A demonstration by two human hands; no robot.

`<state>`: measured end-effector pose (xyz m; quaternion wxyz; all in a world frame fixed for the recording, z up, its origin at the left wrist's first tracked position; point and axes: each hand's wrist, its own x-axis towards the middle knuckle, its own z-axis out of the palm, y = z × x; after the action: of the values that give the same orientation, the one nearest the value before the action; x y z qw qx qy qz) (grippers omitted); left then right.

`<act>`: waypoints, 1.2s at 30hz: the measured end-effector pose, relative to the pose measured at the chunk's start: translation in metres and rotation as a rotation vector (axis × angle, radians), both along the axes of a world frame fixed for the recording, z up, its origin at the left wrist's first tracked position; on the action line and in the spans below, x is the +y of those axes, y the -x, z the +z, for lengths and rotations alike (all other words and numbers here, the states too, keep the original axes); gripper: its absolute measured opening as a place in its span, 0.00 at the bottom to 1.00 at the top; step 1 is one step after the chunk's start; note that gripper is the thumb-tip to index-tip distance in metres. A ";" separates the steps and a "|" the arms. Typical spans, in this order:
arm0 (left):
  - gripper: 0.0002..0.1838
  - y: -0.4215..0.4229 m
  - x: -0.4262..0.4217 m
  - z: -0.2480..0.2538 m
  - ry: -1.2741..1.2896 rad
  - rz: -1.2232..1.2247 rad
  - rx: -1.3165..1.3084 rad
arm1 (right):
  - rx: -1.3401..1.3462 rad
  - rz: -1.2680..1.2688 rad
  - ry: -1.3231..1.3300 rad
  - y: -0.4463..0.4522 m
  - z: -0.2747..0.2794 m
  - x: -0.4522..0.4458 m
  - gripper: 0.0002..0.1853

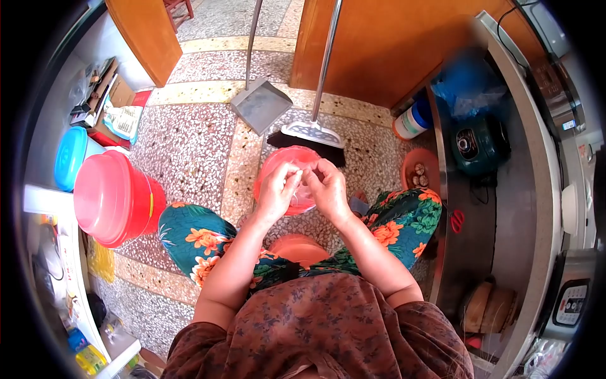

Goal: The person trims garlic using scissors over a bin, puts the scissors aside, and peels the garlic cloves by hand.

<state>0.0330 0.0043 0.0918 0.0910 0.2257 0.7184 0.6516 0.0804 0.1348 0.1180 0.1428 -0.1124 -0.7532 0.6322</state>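
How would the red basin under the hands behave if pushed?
The red basin is probably light: it looks like plastic. Rolling seems unlikely, since its open mouth faces up. It may slide fairly easily, as the speckled floor looks smooth.

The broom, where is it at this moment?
In the head view, the broom is at upper centre, right of the dustpan, just beyond the pink basin.

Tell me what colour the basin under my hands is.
The basin is pinkish red, seen best in the head view.
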 end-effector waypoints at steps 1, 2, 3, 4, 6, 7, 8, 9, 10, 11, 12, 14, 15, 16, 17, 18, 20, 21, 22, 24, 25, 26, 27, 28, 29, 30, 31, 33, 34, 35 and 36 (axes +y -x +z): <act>0.03 0.000 0.000 0.001 -0.005 0.008 0.020 | 0.000 0.003 -0.001 0.001 0.000 -0.001 0.03; 0.03 0.000 0.000 0.001 -0.006 0.010 0.020 | -0.010 0.005 -0.005 0.002 0.000 -0.001 0.03; 0.03 0.001 0.000 0.000 -0.021 0.007 0.039 | -0.019 0.007 -0.010 0.002 0.001 -0.002 0.04; 0.04 0.001 0.000 0.000 -0.036 0.003 0.059 | -0.018 0.007 -0.010 0.002 0.004 -0.003 0.04; 0.04 0.001 0.000 0.006 -0.041 0.019 0.052 | -0.081 0.023 0.146 0.003 0.009 -0.006 0.06; 0.04 0.001 0.000 0.007 -0.045 0.035 0.044 | -0.080 0.023 0.147 0.003 0.006 -0.007 0.06; 0.04 0.002 0.000 0.004 -0.044 0.035 0.044 | -0.093 0.024 0.277 0.004 0.001 -0.007 0.07; 0.05 0.003 0.000 0.000 -0.088 0.053 0.026 | -0.106 0.025 0.406 0.004 -0.001 -0.008 0.08; 0.05 0.004 -0.001 -0.003 -0.131 0.072 0.007 | -0.106 0.025 0.407 0.004 -0.002 -0.008 0.08; 0.05 0.005 -0.002 -0.004 -0.130 0.071 0.007 | -0.102 0.024 0.460 0.004 -0.002 -0.008 0.08; 0.05 0.006 -0.004 -0.003 -0.110 0.072 -0.017 | -0.097 0.022 0.513 0.004 -0.002 -0.009 0.09; 0.06 0.006 -0.004 -0.001 -0.088 0.071 -0.042 | -0.093 0.021 0.537 0.005 -0.004 -0.009 0.08; 0.06 0.006 -0.004 0.000 -0.105 0.081 -0.043 | -0.088 0.021 0.558 0.005 -0.005 -0.008 0.08; 0.06 0.006 -0.003 0.001 -0.121 0.091 -0.043 | -0.088 0.020 0.559 0.005 -0.005 -0.008 0.08; 0.06 0.007 -0.002 -0.001 -0.120 0.092 -0.043 | -0.086 -0.017 0.576 0.004 -0.005 -0.008 0.08; 0.06 0.007 -0.002 -0.003 -0.151 0.098 -0.107 | -0.086 -0.050 0.592 0.004 -0.005 -0.008 0.07; 0.05 0.008 -0.002 -0.007 -0.191 0.116 -0.176 | -0.105 -0.044 0.533 0.003 -0.018 -0.002 0.07; 0.05 0.008 -0.002 -0.007 -0.197 0.126 -0.184 | -0.121 -0.047 0.475 0.004 -0.029 0.002 0.07; 0.05 0.008 -0.002 -0.006 -0.201 0.143 -0.227 | -0.121 -0.059 0.413 0.007 -0.039 0.004 0.05; 0.04 0.008 -0.002 -0.007 -0.224 0.159 -0.276 | -0.167 -0.079 0.289 0.013 -0.067 0.011 0.06; 0.04 0.009 -0.002 -0.007 -0.227 0.163 -0.314 | -0.206 -0.081 0.199 0.016 -0.075 0.013 0.06; 0.04 0.009 -0.002 -0.007 -0.222 0.160 -0.319 | -0.210 -0.086 0.204 0.018 -0.083 0.015 0.06; 0.04 0.009 -0.002 -0.006 -0.247 0.170 -0.348 | -0.248 -0.095 0.101 0.019 -0.087 0.016 0.04; 0.04 0.009 -0.001 -0.003 -0.272 0.180 -0.378 | -0.288 -0.105 -0.003 0.021 -0.091 0.018 0.03; 0.05 0.009 -0.001 0.001 -0.281 0.181 -0.392 | -0.297 -0.115 -0.001 0.025 -0.108 0.023 0.03; 0.05 0.010 -0.002 0.000 -0.296 0.174 -0.409 | -0.267 -0.116 -0.094 0.030 -0.139 0.028 0.03; 0.05 0.010 -0.003 0.000 -0.311 0.169 -0.423 | -0.235 -0.114 -0.187 0.033 -0.162 0.032 0.04; 0.05 0.011 -0.005 -0.002 -0.294 0.171 -0.435 | -0.276 -0.133 -0.151 0.036 -0.172 0.031 0.04; 0.05 0.012 -0.005 -0.002 -0.279 0.177 -0.442 | -0.297 -0.123 -0.213 0.037 -0.173 0.030 0.04; 0.05 0.013 -0.004 -0.003 -0.278 0.176 -0.444 | -0.317 -0.111 -0.275 0.038 -0.174 0.029 0.04; 0.05 0.013 -0.004 -0.003 -0.275 0.186 -0.443 | -0.320 -0.113 -0.274 0.038 -0.170 0.026 0.04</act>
<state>0.0202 0.0000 0.0885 0.1541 0.0213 0.6033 0.7822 0.0422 0.1610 -0.0518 0.0706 -0.2327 -0.8378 0.4889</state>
